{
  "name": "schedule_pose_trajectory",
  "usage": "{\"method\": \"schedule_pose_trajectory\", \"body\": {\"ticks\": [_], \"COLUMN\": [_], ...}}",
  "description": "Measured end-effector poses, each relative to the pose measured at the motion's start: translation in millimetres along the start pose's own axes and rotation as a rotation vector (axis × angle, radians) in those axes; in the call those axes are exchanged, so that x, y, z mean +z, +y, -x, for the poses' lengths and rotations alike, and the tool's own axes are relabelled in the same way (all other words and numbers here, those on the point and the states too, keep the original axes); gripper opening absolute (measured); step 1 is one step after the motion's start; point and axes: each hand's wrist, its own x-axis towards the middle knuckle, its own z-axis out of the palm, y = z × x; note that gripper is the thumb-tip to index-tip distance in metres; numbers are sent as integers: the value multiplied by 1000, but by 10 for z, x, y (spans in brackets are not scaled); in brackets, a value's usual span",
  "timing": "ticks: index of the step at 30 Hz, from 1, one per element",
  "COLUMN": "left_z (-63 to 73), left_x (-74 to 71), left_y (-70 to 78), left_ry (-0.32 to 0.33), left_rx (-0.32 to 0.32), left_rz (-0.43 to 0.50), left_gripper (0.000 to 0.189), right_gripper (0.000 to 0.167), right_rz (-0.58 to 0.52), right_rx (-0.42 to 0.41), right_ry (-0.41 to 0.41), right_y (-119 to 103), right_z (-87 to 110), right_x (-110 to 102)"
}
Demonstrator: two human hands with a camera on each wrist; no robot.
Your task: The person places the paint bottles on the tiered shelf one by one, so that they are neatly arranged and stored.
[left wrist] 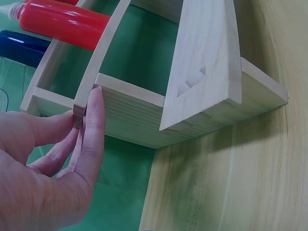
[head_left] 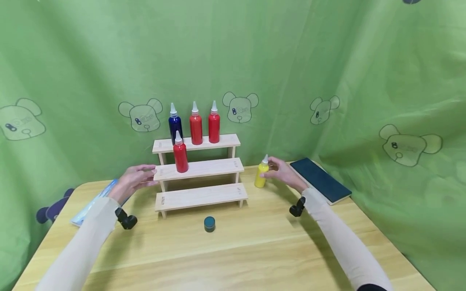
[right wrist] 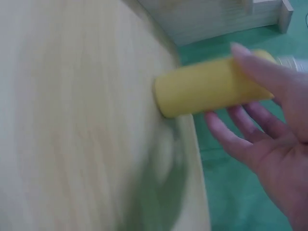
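Observation:
My left hand point(head_left: 136, 180) pinches the left end of the middle step of a three-tier wooden rack point(head_left: 202, 194), thumb on one face and fingers on the other in the left wrist view. My right hand point(head_left: 283, 173) grips a yellow squeeze bottle point(head_left: 260, 176) with a white pointed cap, just right of the rack. Its base is close over the table near the back edge. A red bottle point(head_left: 180, 157) stands on the middle step. On the top step stand a dark blue bottle point(head_left: 175, 126), an orange-red bottle point(head_left: 196, 129) and another red bottle point(head_left: 214, 128).
A small dark teal round jar point(head_left: 209, 224) sits in front of the rack on the wooden table point(head_left: 233, 258). To the right lies a dark notebook point(head_left: 320, 180). A blue-and-white packet point(head_left: 92, 206) lies under the left forearm. Green curtain point(head_left: 276, 60) hangs behind.

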Motion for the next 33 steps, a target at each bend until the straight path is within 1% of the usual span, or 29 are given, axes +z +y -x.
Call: {"method": "schedule_pose_trajectory", "body": {"ticks": [3,7,9,12,14,16,19,23,26,29,31,33], "left_z": [-14,-17,-15,-20,-20,-22,-18,-11,6,31,31,20], "left_x": [17,41,53,65,69,71,73,69,59,43,37,40], "left_y": [20,38,43,46,47,47,51,50,30,8,0,4], "left_ry": [9,16,14,7,6,8,19,23,16,18,19,17], "left_rx": [6,-1,0,11,15,12,-1,3,0,-10,-11,-7], "left_rz": [8,15,20,33,39,37,24,21,8,-10,-13,4], "left_gripper": [56,56,56,56,56,56,56,56,55,55,55,56], "right_gripper": [57,56,57,61,64,68,73,73,70,69,67,63], "right_rz": [-83,-234,-309,-413,-447,-443,-409,-390,-378,-328,-293,-255], "right_rx": [45,76,76,69,76,83,79,33,14,-6,-33,-70], "right_ry": [84,172,195,205,202,202,205,202,184,156,147,139], "right_y": [-34,-151,-235,-373,-458,-545,-667,-844,-1017,-1202,-1315,-1391], "right_z": [4,33,33,-4,-45,-80,-126,-168,-160,-157,-174,-217], "right_x": [16,14,7,-7,-20,-33,-37,26,161,350,475,581]}}
